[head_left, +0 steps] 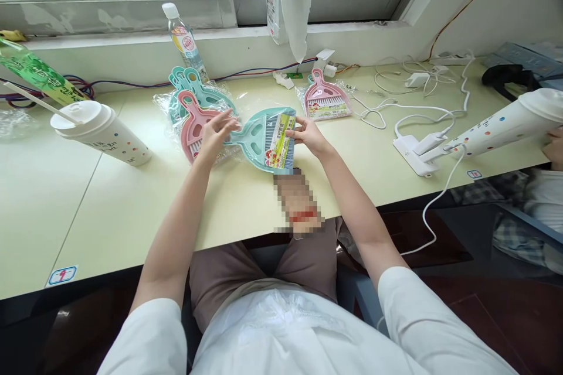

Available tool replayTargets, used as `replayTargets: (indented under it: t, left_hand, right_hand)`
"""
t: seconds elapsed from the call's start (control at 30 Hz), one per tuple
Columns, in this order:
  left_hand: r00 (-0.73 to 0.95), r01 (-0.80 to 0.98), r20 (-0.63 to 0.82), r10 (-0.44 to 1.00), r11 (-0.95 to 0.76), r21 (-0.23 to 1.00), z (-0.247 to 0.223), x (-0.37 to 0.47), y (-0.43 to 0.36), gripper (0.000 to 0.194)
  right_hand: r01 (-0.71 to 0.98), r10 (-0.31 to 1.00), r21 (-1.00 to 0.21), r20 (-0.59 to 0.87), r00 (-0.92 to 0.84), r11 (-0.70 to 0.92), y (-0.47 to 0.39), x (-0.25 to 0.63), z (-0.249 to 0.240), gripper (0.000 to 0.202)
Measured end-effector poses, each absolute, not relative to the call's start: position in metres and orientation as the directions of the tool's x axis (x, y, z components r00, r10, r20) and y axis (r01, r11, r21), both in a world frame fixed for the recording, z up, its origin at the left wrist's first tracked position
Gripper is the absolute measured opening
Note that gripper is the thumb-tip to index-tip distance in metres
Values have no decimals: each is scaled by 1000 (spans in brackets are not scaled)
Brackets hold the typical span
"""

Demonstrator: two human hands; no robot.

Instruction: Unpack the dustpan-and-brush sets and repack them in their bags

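Note:
A teal dustpan (pixel 255 143) with a grey-bristled brush (pixel 290 143) and a yellow-green printed label lies sideways in front of me, its handle pointing left. My right hand (pixel 309 137) grips its wide right edge, thumb and fingers on the brush side. At the handle's end, my left hand (pixel 216 133) is closed with bent fingers on the handle; its thumb is mostly hidden. Under and beside that hand rests a pink dustpan set (pixel 193 123) in clear plastic. Behind it, more teal dustpans (pixel 182 99) are stacked, also wrapped.
Another wrapped pink set (pixel 325 96) lies behind my right hand. A blurred-out phone-like object (pixel 299 202) sits near the table edge. Lidded cups (pixel 105 129), a clear bottle (pixel 187 41), a green bottle (pixel 39 73) and a white power strip (pixel 413 155) with cables surround the area. Someone's hand (pixel 553 143) shows far right.

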State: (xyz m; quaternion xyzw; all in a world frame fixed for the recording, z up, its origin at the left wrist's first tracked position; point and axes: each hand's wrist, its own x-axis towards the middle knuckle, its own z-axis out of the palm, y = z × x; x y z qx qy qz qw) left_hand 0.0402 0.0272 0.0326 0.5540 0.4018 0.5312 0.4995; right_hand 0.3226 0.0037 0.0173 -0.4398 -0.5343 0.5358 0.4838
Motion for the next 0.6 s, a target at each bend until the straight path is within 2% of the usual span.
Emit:
replayTargets:
  t: [0.13,0.3,0.43,0.53,0.6]
  left_hand:
    - [133,56,219,967,-228,972,29,40,27,50]
    - [158,69,210,965,-223,972,29,43,25,25]
    - [81,36,282,956,-286,958,30,46,25,10]
    - [1,-16,283,959,-283,959,34,47,25,9]
    - [-16,-59,217,976,-218,974,40,44,24,18]
  right_hand:
    - [-38,985,-998,48,-166,42,1,321,21,61]
    - [-18,978,-999,49,-203,46,0,321,22,64]
    - [-15,981,-998,58,-185,56,-1,321,22,67]
    - [-20,983,-998,70,-169,67,-1,323,24,68]
    - [-32,988,-996,87,-129,84,1,328,25,68]
